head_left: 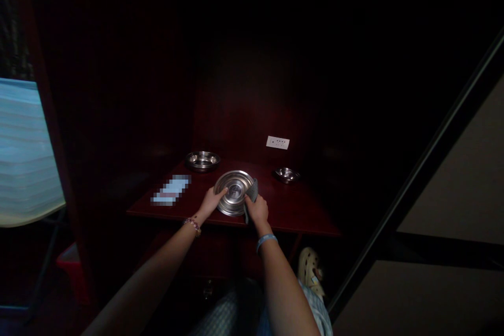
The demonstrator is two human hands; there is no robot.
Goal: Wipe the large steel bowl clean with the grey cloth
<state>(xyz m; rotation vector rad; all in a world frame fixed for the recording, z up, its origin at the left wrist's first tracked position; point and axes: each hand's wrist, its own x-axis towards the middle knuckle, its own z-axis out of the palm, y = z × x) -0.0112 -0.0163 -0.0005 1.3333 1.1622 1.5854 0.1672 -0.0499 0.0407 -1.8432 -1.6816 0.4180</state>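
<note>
A round, shiny metal bowl (235, 192) is tilted towards me above the front edge of the dark red shelf (291, 210). My left hand (209, 202) grips its left rim, thumb over the inside. At the right rim my right hand (258, 208) is closed on a grey cloth (252, 189), which is folded over the bowl's edge and pressed against it. Behind to the left stands another metal bowl (202, 160). A smaller metal bowl (287, 175) sits at the back right of the shelf.
A blurred-out flat light object (171, 190) lies on the shelf's left part. A white socket panel (277, 142) is on the back wall. Dark side walls enclose the shelf. Below right shows a beige clog (310, 268); a pale chair (29, 152) stands at far left.
</note>
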